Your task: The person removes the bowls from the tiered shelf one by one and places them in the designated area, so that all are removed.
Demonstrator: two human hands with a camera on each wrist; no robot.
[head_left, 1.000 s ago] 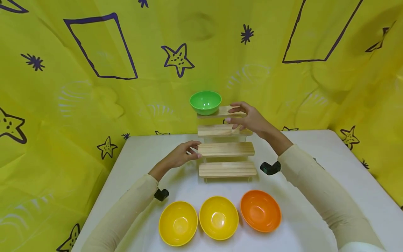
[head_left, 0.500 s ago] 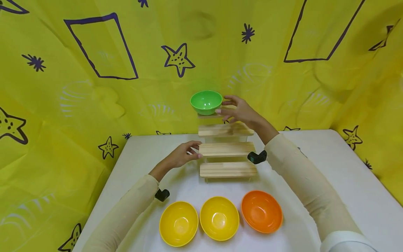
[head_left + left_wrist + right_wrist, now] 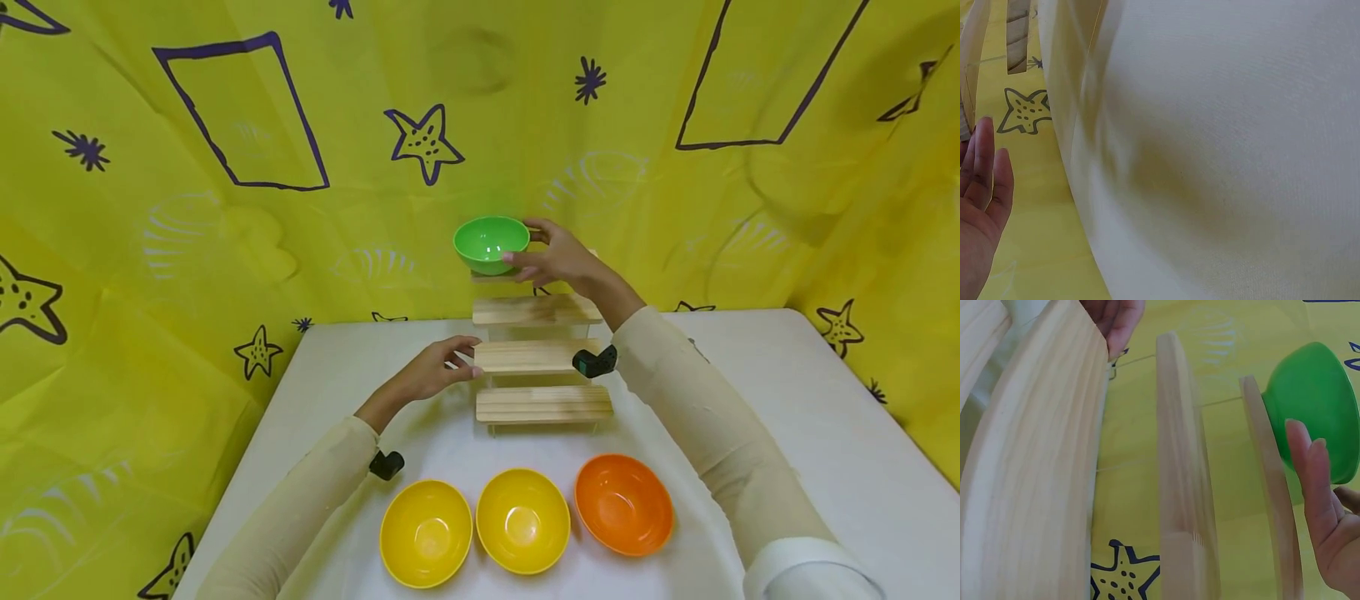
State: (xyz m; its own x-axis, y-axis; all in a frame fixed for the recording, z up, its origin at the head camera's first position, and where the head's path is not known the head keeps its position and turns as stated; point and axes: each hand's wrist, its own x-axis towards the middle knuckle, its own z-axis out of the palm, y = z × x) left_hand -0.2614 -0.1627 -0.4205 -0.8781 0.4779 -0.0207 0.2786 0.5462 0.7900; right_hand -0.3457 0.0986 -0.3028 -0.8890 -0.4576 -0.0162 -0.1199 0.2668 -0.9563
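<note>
A wooden tiered stand [image 3: 540, 357] with several plank steps stands in the middle of the table. My left hand [image 3: 431, 369] holds the left end of one lower plank, thumb at its front edge and fingers behind. That hand [image 3: 982, 194] shows at the left edge of the left wrist view. A green bowl [image 3: 487, 240] sits upright on the left part of the top plank. My right hand [image 3: 558, 254] grips its right side, thumb in front and a finger behind the rim. In the right wrist view, two fingers of this hand [image 3: 1329, 519] lie along the bowl's outer wall.
Two yellow bowls [image 3: 426, 533] and an orange bowl [image 3: 624, 505] stand in a row on the white table [image 3: 750, 375], in front of the stand. Yellow patterned cloth [image 3: 360, 242] rises close behind the stand and at both sides.
My right hand has moved left along the top plank, from beside the green bowl onto its right side. The left hand and the bowls have stayed in place.
</note>
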